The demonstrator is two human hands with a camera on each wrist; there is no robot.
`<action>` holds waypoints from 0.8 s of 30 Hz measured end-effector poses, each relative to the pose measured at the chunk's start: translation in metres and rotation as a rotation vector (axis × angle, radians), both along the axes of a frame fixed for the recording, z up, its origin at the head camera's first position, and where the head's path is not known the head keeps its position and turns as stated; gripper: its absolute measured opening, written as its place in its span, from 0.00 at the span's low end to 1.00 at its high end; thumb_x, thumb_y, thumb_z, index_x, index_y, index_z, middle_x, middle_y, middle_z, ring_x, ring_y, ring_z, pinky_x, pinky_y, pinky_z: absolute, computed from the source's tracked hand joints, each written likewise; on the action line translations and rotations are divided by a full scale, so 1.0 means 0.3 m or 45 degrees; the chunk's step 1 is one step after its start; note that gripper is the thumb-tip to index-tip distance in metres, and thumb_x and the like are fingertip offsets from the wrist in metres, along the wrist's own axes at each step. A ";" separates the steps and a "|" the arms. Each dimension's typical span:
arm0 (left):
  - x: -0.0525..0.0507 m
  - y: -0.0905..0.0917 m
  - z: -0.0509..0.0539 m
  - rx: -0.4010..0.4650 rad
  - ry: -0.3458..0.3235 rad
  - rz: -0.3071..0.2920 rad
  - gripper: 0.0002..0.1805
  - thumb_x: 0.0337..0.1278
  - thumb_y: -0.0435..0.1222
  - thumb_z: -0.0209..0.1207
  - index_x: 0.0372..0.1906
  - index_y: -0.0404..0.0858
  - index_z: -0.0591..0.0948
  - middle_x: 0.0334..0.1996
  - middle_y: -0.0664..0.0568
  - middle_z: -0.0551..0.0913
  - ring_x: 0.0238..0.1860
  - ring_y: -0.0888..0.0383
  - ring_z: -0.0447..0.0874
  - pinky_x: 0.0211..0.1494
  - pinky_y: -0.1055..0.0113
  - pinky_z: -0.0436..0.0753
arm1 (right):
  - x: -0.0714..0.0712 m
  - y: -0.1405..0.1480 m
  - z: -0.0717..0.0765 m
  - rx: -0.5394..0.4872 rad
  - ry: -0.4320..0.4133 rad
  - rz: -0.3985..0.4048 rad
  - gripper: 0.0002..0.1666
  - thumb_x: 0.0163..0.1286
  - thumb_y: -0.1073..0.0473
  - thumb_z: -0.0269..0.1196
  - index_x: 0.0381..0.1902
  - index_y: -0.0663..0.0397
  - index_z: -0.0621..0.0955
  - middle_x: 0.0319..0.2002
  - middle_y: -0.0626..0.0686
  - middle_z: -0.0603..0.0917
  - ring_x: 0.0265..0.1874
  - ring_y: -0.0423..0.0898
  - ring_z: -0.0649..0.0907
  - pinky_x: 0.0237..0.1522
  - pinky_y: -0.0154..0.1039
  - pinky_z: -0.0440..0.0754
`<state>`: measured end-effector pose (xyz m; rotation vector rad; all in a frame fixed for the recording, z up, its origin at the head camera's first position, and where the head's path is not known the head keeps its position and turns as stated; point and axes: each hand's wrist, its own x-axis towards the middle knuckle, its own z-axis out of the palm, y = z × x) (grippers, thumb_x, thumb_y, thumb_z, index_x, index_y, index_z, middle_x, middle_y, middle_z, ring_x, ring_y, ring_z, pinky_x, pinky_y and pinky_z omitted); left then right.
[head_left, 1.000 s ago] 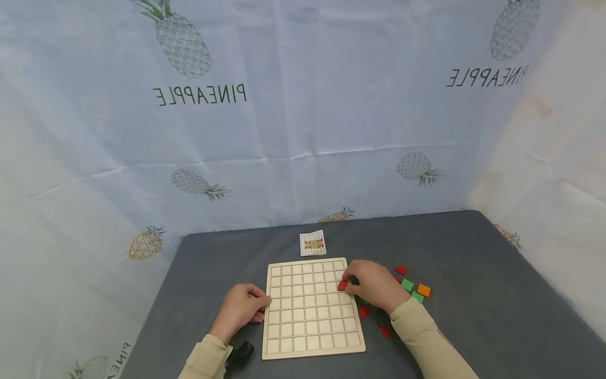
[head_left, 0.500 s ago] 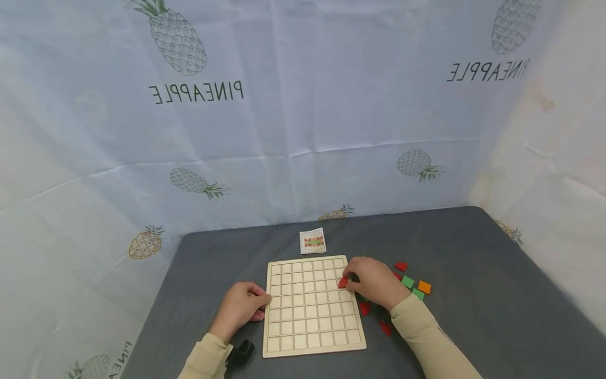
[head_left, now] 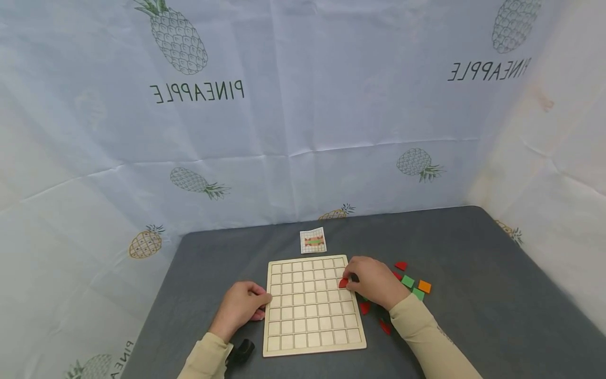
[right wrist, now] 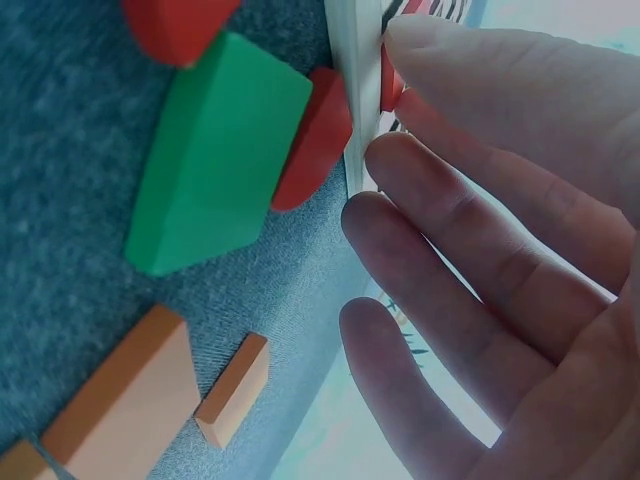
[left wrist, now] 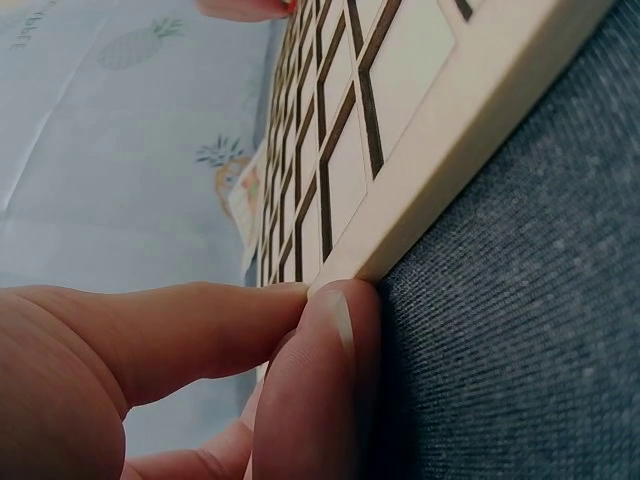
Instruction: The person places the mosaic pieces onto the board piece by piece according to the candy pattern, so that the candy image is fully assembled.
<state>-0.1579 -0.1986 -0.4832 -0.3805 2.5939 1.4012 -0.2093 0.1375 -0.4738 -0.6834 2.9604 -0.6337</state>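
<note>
A pale wooden grid board (head_left: 310, 310) lies on the dark table. My left hand (head_left: 241, 306) pinches the board's left edge between thumb and finger; in the left wrist view the thumb (left wrist: 325, 370) lies against the board's side. My right hand (head_left: 374, 281) holds a red block (head_left: 343, 283) with a curved edge between thumb and forefinger, over the upper right cells of the board. In the right wrist view the thumb covers most of this red block (right wrist: 391, 82), and the other fingers are spread apart.
Right of the board lie several loose red blocks (head_left: 401, 266), green blocks (head_left: 407, 281) and an orange block (head_left: 424, 287). Behind the board lies a printed pattern card (head_left: 313, 241). A black object (head_left: 243, 351) sits by the left sleeve. Pineapple-print cloth (head_left: 303, 105) hangs behind the table.
The view has shifted slightly. Both hands stay in place, the right still holding the red block at the board's right side.
</note>
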 end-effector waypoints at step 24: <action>-0.009 -0.019 -0.012 0.073 -0.052 -0.050 0.11 0.64 0.36 0.74 0.39 0.34 0.85 0.27 0.45 0.87 0.22 0.57 0.88 0.28 0.63 0.90 | 0.042 0.298 0.051 -0.012 -0.009 -0.089 0.10 0.70 0.56 0.77 0.47 0.48 0.91 0.45 0.47 0.89 0.42 0.47 0.88 0.44 0.47 0.90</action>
